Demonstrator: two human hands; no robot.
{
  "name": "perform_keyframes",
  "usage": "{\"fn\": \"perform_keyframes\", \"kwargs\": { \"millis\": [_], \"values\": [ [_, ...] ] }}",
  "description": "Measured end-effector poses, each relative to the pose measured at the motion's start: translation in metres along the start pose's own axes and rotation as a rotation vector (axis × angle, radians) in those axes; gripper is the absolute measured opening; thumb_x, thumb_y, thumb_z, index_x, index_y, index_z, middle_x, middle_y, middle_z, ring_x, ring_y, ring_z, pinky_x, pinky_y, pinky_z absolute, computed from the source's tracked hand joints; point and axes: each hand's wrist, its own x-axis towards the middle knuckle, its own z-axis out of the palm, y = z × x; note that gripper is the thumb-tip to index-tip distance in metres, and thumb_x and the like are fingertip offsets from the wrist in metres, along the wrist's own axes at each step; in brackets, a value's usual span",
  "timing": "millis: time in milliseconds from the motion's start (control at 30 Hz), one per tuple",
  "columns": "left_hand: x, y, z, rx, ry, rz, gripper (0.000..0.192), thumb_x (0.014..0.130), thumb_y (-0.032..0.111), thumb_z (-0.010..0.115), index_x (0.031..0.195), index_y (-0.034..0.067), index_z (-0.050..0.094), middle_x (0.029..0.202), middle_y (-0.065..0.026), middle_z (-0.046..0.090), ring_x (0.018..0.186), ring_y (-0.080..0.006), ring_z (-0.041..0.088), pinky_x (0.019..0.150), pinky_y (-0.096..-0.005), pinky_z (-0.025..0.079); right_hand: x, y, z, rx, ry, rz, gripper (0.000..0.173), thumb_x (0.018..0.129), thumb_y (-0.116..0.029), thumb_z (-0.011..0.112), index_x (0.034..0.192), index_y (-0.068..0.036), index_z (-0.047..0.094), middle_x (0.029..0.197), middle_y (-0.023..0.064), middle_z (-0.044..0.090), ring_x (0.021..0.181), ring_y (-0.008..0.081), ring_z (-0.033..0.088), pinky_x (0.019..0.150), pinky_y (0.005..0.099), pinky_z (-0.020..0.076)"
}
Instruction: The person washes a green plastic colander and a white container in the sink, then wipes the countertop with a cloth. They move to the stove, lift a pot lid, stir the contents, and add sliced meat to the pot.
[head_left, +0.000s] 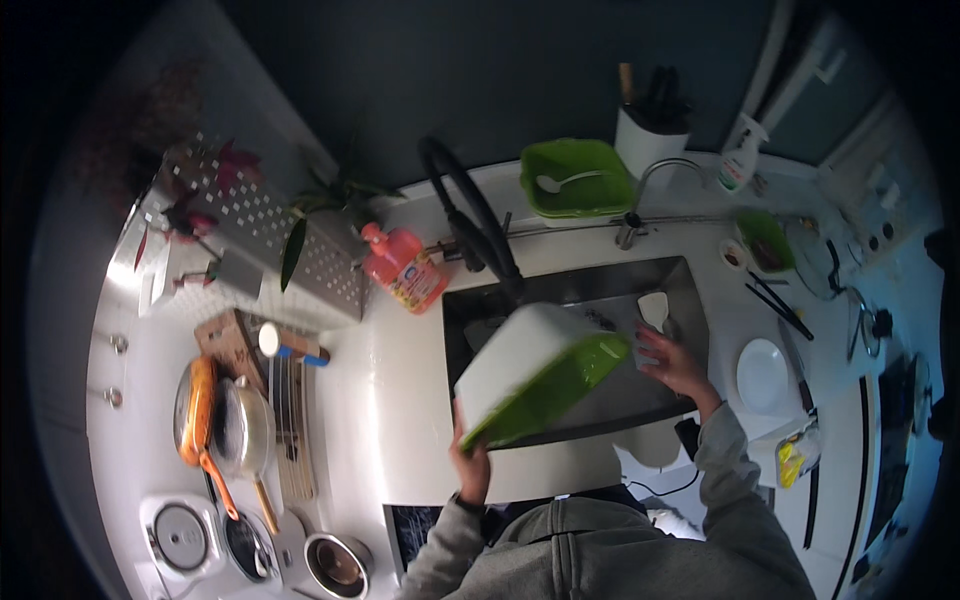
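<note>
My left hand (471, 465) grips the near corner of a white and green plastic basin (517, 367), which is tilted on its side over the dark sink (577, 431). My right hand (671, 365) is over the right part of the sink, fingers spread, apart from the basin and holding nothing that shows. Just beyond its fingertips a white spatula (653, 309) lies in the sink. A black faucet (480, 217) arches above the sink's far edge, its lower end close to the basin. The basin hides part of the sink floor.
A pink pump bottle (409, 274) stands left of the faucet. Behind the sink are a green basin (574, 180) with a ladle, a metal tap (630, 229) and a knife block (651, 142). A white plate (762, 375), knife (796, 364) and chopsticks (780, 306) lie right; pans (240, 427) stand left.
</note>
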Motion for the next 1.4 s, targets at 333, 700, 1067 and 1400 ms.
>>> {"fn": "perform_keyframes", "kwargs": {
  "millis": [333, 700, 1067, 1400],
  "values": [
    [-0.067, -0.062, -0.174, -0.633, 0.468, -0.748, 0.027, 0.081, 0.009, 0.061, 0.106, 0.001, 0.057, 0.095, -0.0105, 0.064, 0.077, -0.0225, 0.065, 0.060, -0.0288, 0.056, 0.144, -0.061, -0.039, -0.709, 0.346, -0.141, 0.036, 0.084, -0.019, 0.059, 0.119, -0.009, 0.059, 0.105, 0.0166, 0.064, 0.090, 0.0331, 0.063, 0.081, 0.0393, 0.0496],
    [-0.031, -0.143, -0.233, -0.963, 0.784, -0.845, 0.022, 0.083, 0.017, 0.066, 0.097, 0.002, 0.060, 0.086, -0.0067, 0.066, 0.078, -0.0194, 0.066, 0.068, -0.0246, 0.056, 0.391, -0.031, -0.043, -1.069, 0.228, -0.126, 0.033, 0.092, -0.015, 0.045, 0.121, -0.006, 0.056, 0.117, 0.0224, 0.057, 0.106, 0.0370, 0.055, 0.093, 0.0515, 0.0419],
    [0.008, -0.023, 0.014, -0.179, 0.171, -0.470, 0.032, 0.091, 0.017, 0.053, 0.121, 0.008, 0.049, 0.115, -0.0071, 0.056, 0.101, -0.0189, 0.056, 0.084, -0.0336, 0.049, 0.346, -0.068, -0.056, -1.061, 0.147, -0.342, 0.012, 0.085, -0.010, 0.054, 0.085, -0.004, 0.064, 0.102, 0.0204, 0.061, 0.102, 0.0351, 0.057, 0.093, 0.0527, 0.0385],
    [0.172, -0.074, 0.157, -1.211, -0.102, -0.879, 0.030, 0.094, 0.012, 0.041, 0.121, 0.002, 0.048, 0.120, -0.0133, 0.056, 0.115, -0.0299, 0.052, 0.097, -0.0408, 0.042, 0.068, 0.125, -0.042, -0.846, 0.137, 0.384, 0.011, 0.079, -0.017, 0.062, 0.078, -0.009, 0.069, 0.079, 0.0151, 0.064, 0.074, 0.0348, 0.062, 0.067, 0.0460, 0.0494]
  ]
}}
